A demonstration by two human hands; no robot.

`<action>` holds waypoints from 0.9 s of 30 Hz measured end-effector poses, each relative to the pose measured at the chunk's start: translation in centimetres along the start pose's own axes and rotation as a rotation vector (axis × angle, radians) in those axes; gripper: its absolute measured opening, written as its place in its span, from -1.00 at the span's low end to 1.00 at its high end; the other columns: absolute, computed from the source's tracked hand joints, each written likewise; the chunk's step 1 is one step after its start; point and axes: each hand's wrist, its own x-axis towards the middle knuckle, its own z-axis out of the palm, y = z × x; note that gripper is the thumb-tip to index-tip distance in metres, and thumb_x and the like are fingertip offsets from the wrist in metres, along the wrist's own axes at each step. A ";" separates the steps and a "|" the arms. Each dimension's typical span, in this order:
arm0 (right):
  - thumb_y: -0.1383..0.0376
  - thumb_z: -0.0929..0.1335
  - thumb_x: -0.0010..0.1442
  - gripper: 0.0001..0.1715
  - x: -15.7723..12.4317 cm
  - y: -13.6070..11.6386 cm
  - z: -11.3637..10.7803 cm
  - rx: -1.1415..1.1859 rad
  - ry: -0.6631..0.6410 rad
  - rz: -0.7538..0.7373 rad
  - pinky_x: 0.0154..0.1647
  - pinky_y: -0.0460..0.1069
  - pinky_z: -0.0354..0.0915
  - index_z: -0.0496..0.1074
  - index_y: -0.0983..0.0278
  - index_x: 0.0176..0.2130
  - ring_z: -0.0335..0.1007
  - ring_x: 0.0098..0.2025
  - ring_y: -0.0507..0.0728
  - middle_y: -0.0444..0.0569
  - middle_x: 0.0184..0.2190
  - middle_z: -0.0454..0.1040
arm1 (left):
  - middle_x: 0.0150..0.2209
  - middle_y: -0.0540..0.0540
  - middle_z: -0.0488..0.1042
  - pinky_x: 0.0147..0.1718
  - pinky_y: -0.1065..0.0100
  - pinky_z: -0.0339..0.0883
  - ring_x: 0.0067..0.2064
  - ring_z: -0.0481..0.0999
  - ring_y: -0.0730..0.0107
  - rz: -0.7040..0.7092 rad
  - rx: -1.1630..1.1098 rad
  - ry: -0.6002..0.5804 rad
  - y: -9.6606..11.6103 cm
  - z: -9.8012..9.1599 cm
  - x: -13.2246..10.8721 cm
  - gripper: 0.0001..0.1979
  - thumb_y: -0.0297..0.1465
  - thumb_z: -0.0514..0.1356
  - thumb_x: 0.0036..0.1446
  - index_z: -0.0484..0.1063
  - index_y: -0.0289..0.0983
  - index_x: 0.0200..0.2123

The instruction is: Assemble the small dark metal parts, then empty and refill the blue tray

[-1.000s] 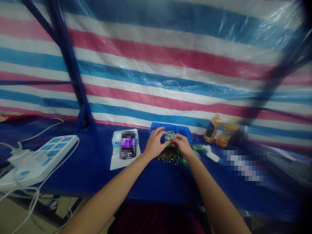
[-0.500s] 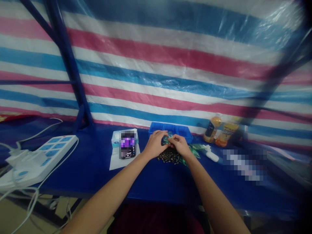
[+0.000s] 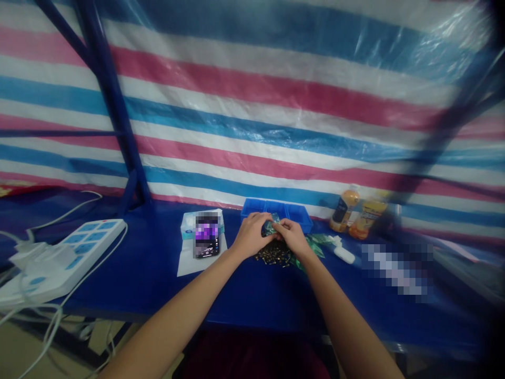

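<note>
Between my two hands is a small clear plastic bag (image 3: 270,226) with a greenish tint; its contents are too small to make out. My left hand (image 3: 252,232) curls round its left side, thumb and fingers closed on it. The fingers of my right hand (image 3: 290,232) pinch its right edge. Just below lies a pile of small brass-coloured metal pieces (image 3: 276,255), perhaps screws, partly hidden by my hands. Behind my hands stands a blue divided tray (image 3: 299,215), its front partly covered by them.
Green plastic wrapping (image 3: 315,246) and a white object (image 3: 344,255) lie to the right, with two drink bottles (image 3: 344,210) behind. On the left, a phone (image 3: 207,247) leans on a tissue pack (image 3: 189,225). A white power strip (image 3: 67,258) with cables sits far left on the blue table (image 3: 150,284).
Both hands stay almost where they were. A little more of the plastic bag shows between them, and the view has shifted very slightly.
</note>
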 end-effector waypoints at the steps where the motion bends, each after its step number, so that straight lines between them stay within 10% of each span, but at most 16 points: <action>1: -0.02 0.43 0.03 -0.59 0.0 -0.1 0.0 -0.006 0.002 -0.001 -0.48 -0.05 0.14 0.36 0.24 -0.50 0.25 -0.56 0.05 -0.14 -0.66 0.37 | 0.07 -0.13 0.43 0.10 0.05 0.18 0.14 0.31 0.06 0.003 0.003 0.005 0.0 0.0 0.0 -0.61 -0.32 0.33 0.02 0.42 -0.20 -0.05; 27: -0.08 0.39 0.06 -0.53 -0.2 -0.6 0.0 -0.067 -0.004 -0.009 -0.50 -0.08 0.14 0.39 0.28 -0.45 0.26 -0.57 0.02 -0.14 -0.62 0.40 | -0.04 -0.05 0.50 0.02 0.16 0.25 0.03 0.43 0.19 0.015 0.061 0.085 0.2 -0.1 0.0 -0.80 -0.32 0.29 0.08 0.48 -0.19 -0.19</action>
